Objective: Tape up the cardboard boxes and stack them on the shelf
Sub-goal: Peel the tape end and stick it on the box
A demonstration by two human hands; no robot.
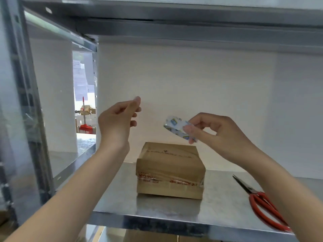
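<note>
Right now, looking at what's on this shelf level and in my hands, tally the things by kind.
cardboard box: 1
scissors: 1
tape roll, held in the right hand: 1
Total: 3

Metal shelf (pixel 218 203) carries 1 cardboard box (pixel 170 170), red scissors (pixel 262 205)

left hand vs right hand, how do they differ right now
The right hand grips the tape roll; the left hand holds nothing visible, thumb and forefinger pinched. The left hand is up and left of the cardboard box; the right hand is up and right of it. Both are raised over the shelf.
</note>
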